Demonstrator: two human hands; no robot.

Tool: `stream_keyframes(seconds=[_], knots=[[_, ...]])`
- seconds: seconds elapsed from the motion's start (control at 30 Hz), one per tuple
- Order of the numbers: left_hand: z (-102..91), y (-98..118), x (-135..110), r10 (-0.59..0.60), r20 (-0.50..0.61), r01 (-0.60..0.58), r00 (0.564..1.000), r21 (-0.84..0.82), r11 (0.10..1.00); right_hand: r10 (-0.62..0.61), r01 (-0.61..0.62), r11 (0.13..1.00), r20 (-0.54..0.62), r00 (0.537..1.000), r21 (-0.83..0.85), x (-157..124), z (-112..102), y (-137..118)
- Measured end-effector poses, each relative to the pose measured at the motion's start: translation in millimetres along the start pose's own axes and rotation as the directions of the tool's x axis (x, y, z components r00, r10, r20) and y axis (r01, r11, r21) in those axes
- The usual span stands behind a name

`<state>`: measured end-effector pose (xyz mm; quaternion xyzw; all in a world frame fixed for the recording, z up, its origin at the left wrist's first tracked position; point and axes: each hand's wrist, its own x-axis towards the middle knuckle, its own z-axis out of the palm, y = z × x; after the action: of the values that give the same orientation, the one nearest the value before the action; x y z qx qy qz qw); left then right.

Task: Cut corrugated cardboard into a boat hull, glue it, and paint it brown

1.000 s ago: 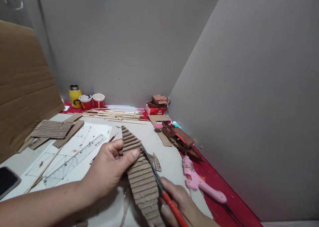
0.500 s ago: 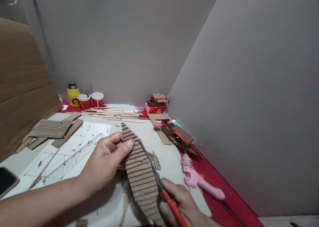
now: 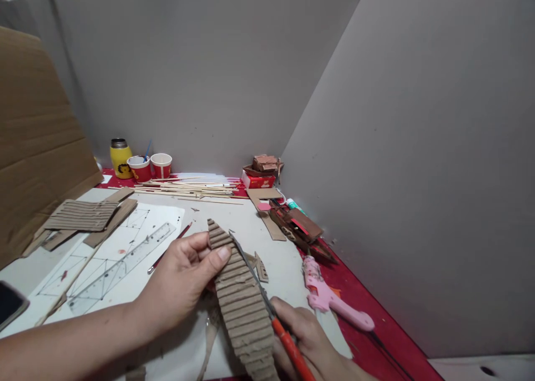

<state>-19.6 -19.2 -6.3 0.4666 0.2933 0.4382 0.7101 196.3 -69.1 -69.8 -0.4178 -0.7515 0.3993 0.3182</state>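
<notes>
My left hand (image 3: pixel 190 269) pinches a leaf-shaped piece of corrugated cardboard (image 3: pixel 244 300) near its pointed top, thumb on the ribbed face. In my right hand (image 3: pixel 307 336) is a pair of scissors (image 3: pixel 286 342) with orange-red handles. Its grey blades lie along the right edge of the cardboard, their tips near the upper point. Small cardboard offcuts (image 3: pixel 261 268) lie on the table just behind the blades. The lower end of the cardboard runs out of the picture.
A pink glue gun (image 3: pixel 330 300) lies at the right, near brown boat-like models (image 3: pixel 301 228). Thin wooden sticks (image 3: pixel 188 189), cups (image 3: pixel 161 166) and a yellow bottle (image 3: pixel 121 159) are at the back. Left are a ruler (image 3: pixel 125 267), pencil (image 3: pixel 184 230), phone (image 3: pixel 10 303) and cardboard strips (image 3: pixel 81 215).
The cardboard's pointed top has moved slightly down and right, with the left hand following. A pencil now shows beside the left hand. The scissors stay along the cardboard's right edge.
</notes>
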Motion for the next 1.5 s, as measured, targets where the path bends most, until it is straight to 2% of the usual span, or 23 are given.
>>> stream_keyframes(seconds=[0.17,0.3,0.37,0.47,0.63,0.8,0.93,1.03,1.2,1.3,1.5], knots=[[-1.6,6.2,-0.3,-0.024,0.047,0.022,0.999,0.04,0.999,0.002,-0.003,1.0,-0.057,0.998,-0.008,-1.3,-2.1,8.5],[-5.5,15.5,2.6,0.059,-0.069,-0.051,0.996,0.112,0.992,-0.022,0.02,1.0,-0.15,0.988,-0.013,-4.9,-14.2,14.2],[-8.5,17.9,4.9,0.09,-0.123,-0.074,0.988,0.131,0.989,-0.003,-0.003,0.999,-0.156,0.988,-0.037,-6.6,-21.6,14.3],[-13.1,19.2,8.4,0.144,-0.171,-0.115,0.975,0.172,0.978,0.017,-0.028,0.995,-0.117,0.993,-0.099,-7.7,-31.2,10.5],[-17.2,24.0,11.5,0.29,-0.232,-0.229,0.928,0.26,0.938,0.094,-0.089,0.983,0.02,0.995,-0.157,-2.9,-38.8,-0.7],[-15.8,28.1,10.3,0.327,-0.236,-0.253,0.915,0.294,0.922,0.121,-0.098,0.966,0.084,0.989,-0.241,-0.8,-36.9,-6.3],[-14.3,27.1,9.8,0.311,-0.224,-0.246,0.924,0.274,0.93,0.089,-0.073,0.957,0.043,0.995,-0.281,-7.1,-34.0,-3.4],[-13.1,24.9,8.1,0.237,-0.2,-0.204,0.951,0.172,0.964,0.044,-0.042,0.963,0.001,0.999,-0.267,-9.3,-30.7,2.8],[-9.9,21.6,3.4,0.09,-0.185,-0.079,0.979,0.063,0.995,-0.022,0.035,0.982,0.074,0.997,-0.184,-4.6,-22.9,11.9],[-8.5,20.9,3.3,0.077,-0.175,-0.07,0.982,0.047,0.996,-0.044,0.058,0.985,0.088,0.995,-0.164,-4.0,-18.4,14.1],[-7.5,21.8,5.3,0.089,-0.17,-0.083,0.981,0.044,0.996,-0.04,0.041,0.985,0.011,0.999,-0.165,-7.9,-11.2,18.9]])
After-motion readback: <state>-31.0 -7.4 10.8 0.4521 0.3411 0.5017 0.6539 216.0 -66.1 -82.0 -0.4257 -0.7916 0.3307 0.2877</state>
